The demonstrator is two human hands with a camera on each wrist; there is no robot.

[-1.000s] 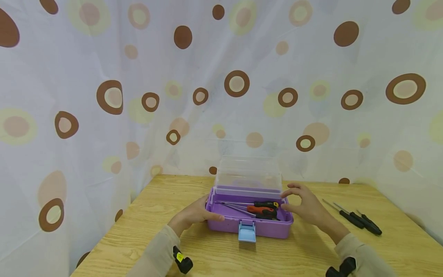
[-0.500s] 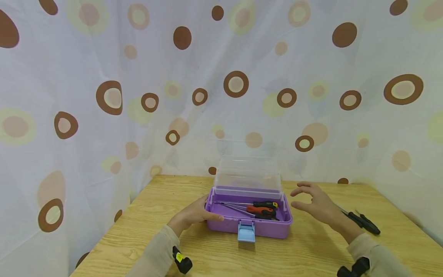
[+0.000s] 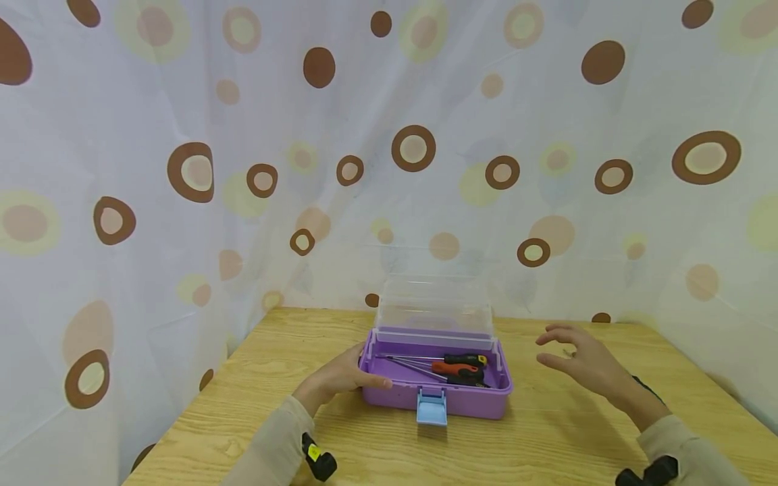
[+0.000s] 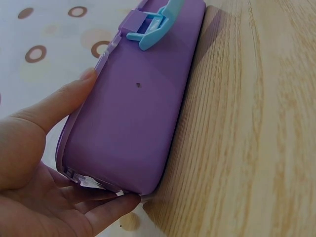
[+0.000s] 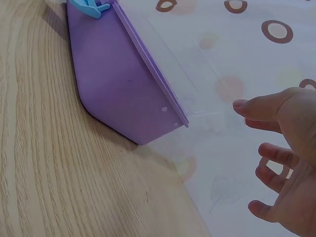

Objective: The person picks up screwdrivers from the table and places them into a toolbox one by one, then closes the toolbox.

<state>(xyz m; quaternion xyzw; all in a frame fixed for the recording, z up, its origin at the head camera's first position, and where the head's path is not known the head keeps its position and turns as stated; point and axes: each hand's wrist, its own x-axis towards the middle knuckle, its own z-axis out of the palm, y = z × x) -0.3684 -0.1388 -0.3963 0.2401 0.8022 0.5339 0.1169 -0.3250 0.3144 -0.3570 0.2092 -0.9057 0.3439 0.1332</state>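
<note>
Screwdrivers lie together in the purple toolbox [image 3: 468, 403], which stands on the wood-grain tabletop [image 3: 516, 452] before a spotted curtain [image 3: 352, 108]. Three handles show inside: a black-and-yellow screwdriver [image 3: 465, 360] toward the back, a red-and-black screwdriver [image 3: 451, 368] in the middle and a black screwdriver [image 3: 464, 381] nearest the front wall, all with their handles to the right and metal shafts running left. As things lie, loading looks well advanced but closing has not been done: the transparent lid [image 3: 434, 304] is raised behind the box, and the light-blue latch [image 3: 431, 409] hangs unfastened at the front. Beyond the right wrist a dark object [image 3: 647, 387] shows on the tabletop, mostly covered by the arm; what it is cannot be told, but it lies outside the box, so some of the packing may be left. The left hand [image 3: 339, 379] holds the toolbox at its left end, thumb against the front rim and fingers around the end wall, as the left wrist view confirms. The right hand [image 3: 586, 361] is well apart from the box, on its right, with thumb and fingers spread and slightly bent; it grips nothing that either view shows. A small bit between its thumb and fingers in the head view is too faint to identify.
</note>
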